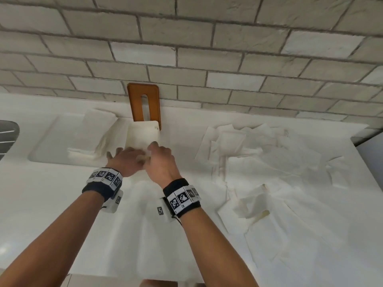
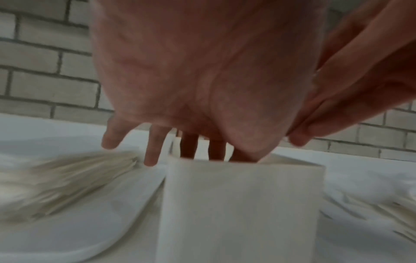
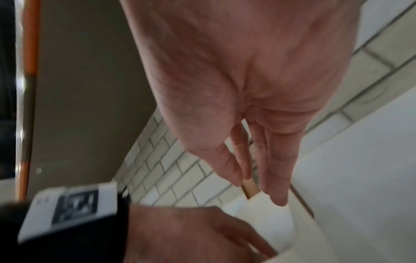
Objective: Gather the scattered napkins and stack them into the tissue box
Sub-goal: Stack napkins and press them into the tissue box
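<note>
The white tissue box (image 1: 141,135) stands open-topped near the wall, at the middle of the white counter. My left hand (image 1: 124,160) reaches over its near rim, and in the left wrist view several straight fingers (image 2: 189,147) dip inside the box (image 2: 243,213). Close beside it on the right, my right hand (image 1: 161,160) points straight fingers (image 3: 276,186) down at the box rim (image 3: 301,224). A bit of white shows between the hands, too blurred to name. Scattered napkins (image 1: 259,162) cover the counter on the right.
A brown wooden lid (image 1: 145,104) with a slot leans on the brick wall behind the box. Left of the box, a white tray (image 1: 51,146) holds stacked napkins (image 1: 99,129). A dark metal object (image 1: 8,137) sits at the far left edge.
</note>
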### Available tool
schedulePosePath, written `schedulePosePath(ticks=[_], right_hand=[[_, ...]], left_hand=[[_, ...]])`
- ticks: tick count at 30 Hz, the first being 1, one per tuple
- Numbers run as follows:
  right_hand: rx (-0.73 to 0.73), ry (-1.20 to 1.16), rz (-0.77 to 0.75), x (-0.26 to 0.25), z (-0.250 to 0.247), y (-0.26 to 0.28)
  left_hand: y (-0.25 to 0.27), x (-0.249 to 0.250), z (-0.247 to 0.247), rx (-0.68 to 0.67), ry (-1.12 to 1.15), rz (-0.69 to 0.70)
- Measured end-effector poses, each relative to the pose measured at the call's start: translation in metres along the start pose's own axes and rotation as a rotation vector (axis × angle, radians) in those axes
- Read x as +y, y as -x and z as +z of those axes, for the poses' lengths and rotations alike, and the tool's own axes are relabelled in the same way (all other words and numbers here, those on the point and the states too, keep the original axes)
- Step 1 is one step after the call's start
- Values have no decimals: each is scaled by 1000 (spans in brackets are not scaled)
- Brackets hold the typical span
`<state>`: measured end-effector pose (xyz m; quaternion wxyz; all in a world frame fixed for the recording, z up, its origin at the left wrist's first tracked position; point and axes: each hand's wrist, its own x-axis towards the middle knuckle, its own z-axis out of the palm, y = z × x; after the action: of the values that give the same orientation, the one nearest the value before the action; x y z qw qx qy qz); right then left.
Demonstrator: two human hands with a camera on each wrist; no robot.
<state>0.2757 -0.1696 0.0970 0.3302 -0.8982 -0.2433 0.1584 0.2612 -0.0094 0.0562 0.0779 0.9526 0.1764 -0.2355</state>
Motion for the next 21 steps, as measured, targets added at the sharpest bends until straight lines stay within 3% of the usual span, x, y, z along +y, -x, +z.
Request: schedulePosePath(ticks=[1,3,5,6,8,10,13,15,18,21], right_hand=[[68,-8,-42,9,-12,13],[143,-20,-68,38,-33,39],[153,-15,-66,76,-54,70],[142,1,-63,97,-65,85],[86,51,-54,141,-85,120],[15,149,10,183,-105,155],[-37,352,147,236,-118,193],[-5,426,218,258,-115,206],[176,408,222,281,-109,208],[403,159,168,288,-115,205]], left_hand=[[2,2,3,93,31,-9],[12,12,12,454,131,41],[30,36,24,784,254,209],[40,52,29,833,319,304],[61,87,45,729,458,515],[76,120,72,529,505,730],[86,163,125,237,329,944],[85,184,158,145,201,999],[83,207,179,253,182,1035],[84,222,167,390,395,907]])
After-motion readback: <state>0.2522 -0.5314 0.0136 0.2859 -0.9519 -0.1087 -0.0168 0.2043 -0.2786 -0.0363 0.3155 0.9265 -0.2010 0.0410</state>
